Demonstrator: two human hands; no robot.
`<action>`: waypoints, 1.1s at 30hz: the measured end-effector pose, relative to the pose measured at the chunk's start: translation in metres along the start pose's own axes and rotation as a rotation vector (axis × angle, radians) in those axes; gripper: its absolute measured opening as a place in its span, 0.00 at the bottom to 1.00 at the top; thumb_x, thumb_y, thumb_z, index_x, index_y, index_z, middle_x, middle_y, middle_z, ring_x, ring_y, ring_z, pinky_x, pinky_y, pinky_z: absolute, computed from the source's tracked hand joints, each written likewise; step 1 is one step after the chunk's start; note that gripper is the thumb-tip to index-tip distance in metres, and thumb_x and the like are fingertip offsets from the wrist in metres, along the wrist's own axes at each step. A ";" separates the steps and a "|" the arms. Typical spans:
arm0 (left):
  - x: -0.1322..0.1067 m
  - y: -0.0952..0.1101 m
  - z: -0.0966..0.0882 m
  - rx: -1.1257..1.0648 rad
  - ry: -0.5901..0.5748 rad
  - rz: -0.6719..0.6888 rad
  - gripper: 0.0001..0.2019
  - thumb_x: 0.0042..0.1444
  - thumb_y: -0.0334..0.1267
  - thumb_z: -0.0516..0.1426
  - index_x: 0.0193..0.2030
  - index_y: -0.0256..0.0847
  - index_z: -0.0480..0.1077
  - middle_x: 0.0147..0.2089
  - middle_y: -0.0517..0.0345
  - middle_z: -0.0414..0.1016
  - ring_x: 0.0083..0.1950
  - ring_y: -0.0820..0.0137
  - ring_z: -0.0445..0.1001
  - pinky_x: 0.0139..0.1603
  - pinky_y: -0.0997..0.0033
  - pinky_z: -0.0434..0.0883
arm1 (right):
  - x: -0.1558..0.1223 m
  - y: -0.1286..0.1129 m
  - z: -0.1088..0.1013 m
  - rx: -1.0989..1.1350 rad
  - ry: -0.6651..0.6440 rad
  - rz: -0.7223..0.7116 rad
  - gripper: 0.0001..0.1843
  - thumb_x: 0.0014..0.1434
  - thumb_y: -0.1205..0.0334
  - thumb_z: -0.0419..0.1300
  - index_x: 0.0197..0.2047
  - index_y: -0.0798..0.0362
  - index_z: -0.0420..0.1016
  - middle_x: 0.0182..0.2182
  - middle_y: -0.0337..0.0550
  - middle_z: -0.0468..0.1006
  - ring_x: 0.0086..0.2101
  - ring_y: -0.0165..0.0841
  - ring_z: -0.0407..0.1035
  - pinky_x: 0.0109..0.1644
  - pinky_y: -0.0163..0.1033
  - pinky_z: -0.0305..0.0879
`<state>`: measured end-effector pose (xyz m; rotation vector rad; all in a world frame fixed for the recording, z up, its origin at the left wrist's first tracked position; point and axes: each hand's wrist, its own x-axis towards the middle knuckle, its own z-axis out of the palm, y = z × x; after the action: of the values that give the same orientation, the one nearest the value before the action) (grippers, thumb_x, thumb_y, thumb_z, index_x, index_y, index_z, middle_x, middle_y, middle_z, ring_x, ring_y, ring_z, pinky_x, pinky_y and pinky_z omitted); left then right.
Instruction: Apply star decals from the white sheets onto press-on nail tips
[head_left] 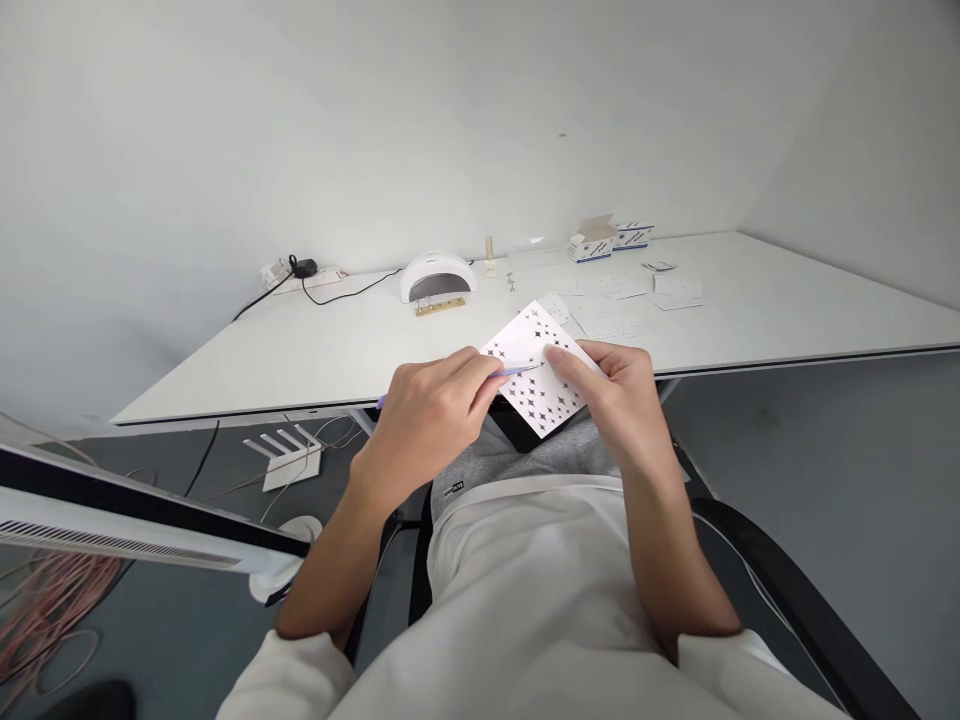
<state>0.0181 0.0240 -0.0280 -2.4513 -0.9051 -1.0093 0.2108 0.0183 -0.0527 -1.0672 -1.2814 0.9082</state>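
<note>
My left hand [431, 415] is closed around thin purple tweezers [517, 371], whose tip touches a white sticker sheet [536, 365] printed with several black star shapes. My right hand [619, 390] grips that sheet by its right edge, thumb on top, holding it tilted above my lap just in front of the white table [337, 350]. Both forearms are bare below white sleeves.
On the table stand a white nail lamp [437, 276] with a small wooden strip [440, 306] before it, two small boxes [607, 240], loose sheets [622, 300] and a power strip with cable [300, 272]. A black chair arm [787, 590] is at my right; cables and a white device [127, 520] lie left.
</note>
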 end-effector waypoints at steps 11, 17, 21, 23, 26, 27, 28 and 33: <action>0.001 0.002 0.001 0.020 0.006 0.013 0.06 0.63 0.33 0.56 0.36 0.36 0.72 0.27 0.62 0.73 0.26 0.78 0.66 0.27 0.75 0.62 | 0.000 0.000 0.001 0.004 -0.004 -0.001 0.18 0.58 0.53 0.63 0.23 0.56 0.70 0.20 0.36 0.62 0.22 0.25 0.54 0.24 0.34 0.48; 0.001 0.001 0.001 0.029 0.005 0.009 0.07 0.63 0.33 0.55 0.35 0.36 0.72 0.27 0.61 0.73 0.25 0.78 0.66 0.26 0.75 0.61 | 0.000 0.001 0.000 0.001 -0.002 0.002 0.18 0.58 0.53 0.63 0.23 0.56 0.71 0.20 0.36 0.62 0.22 0.25 0.54 0.24 0.34 0.47; 0.001 0.001 0.001 0.033 0.009 0.007 0.06 0.63 0.33 0.55 0.35 0.36 0.72 0.28 0.61 0.73 0.26 0.77 0.67 0.27 0.75 0.62 | 0.000 0.003 -0.001 0.000 -0.003 0.002 0.18 0.59 0.52 0.62 0.24 0.56 0.72 0.20 0.36 0.63 0.22 0.25 0.55 0.25 0.34 0.47; 0.001 0.001 0.001 0.029 0.004 0.007 0.06 0.63 0.33 0.55 0.35 0.36 0.72 0.28 0.61 0.73 0.26 0.78 0.67 0.27 0.75 0.62 | 0.000 0.002 -0.001 -0.003 -0.001 0.004 0.18 0.59 0.52 0.62 0.24 0.56 0.72 0.20 0.36 0.63 0.22 0.25 0.55 0.25 0.34 0.47; 0.000 0.001 0.001 0.037 0.007 0.008 0.07 0.63 0.33 0.55 0.35 0.36 0.72 0.27 0.62 0.73 0.25 0.78 0.66 0.26 0.75 0.61 | 0.000 0.002 0.000 0.000 0.000 0.001 0.18 0.59 0.52 0.62 0.24 0.56 0.71 0.20 0.36 0.62 0.23 0.25 0.54 0.25 0.34 0.48; 0.000 0.001 0.001 0.041 0.010 0.009 0.07 0.63 0.33 0.55 0.35 0.36 0.72 0.27 0.62 0.73 0.25 0.78 0.66 0.26 0.75 0.61 | 0.000 0.001 0.000 0.003 0.000 0.000 0.18 0.58 0.52 0.62 0.24 0.56 0.71 0.20 0.36 0.62 0.23 0.25 0.54 0.25 0.34 0.48; 0.000 0.001 0.001 0.043 0.012 0.010 0.07 0.63 0.33 0.55 0.35 0.37 0.72 0.27 0.61 0.73 0.25 0.78 0.67 0.26 0.75 0.61 | 0.000 0.001 0.000 0.004 0.000 -0.001 0.18 0.58 0.52 0.62 0.23 0.56 0.70 0.20 0.36 0.62 0.23 0.25 0.53 0.25 0.34 0.48; 0.001 0.001 0.002 0.060 0.011 0.017 0.07 0.64 0.34 0.54 0.35 0.37 0.72 0.27 0.62 0.73 0.25 0.78 0.65 0.26 0.75 0.60 | 0.000 0.000 0.001 0.008 0.000 -0.005 0.19 0.58 0.53 0.62 0.22 0.55 0.67 0.20 0.35 0.59 0.23 0.25 0.52 0.24 0.34 0.47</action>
<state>0.0204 0.0243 -0.0286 -2.3978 -0.8961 -0.9743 0.2098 0.0182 -0.0532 -1.0571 -1.2788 0.9094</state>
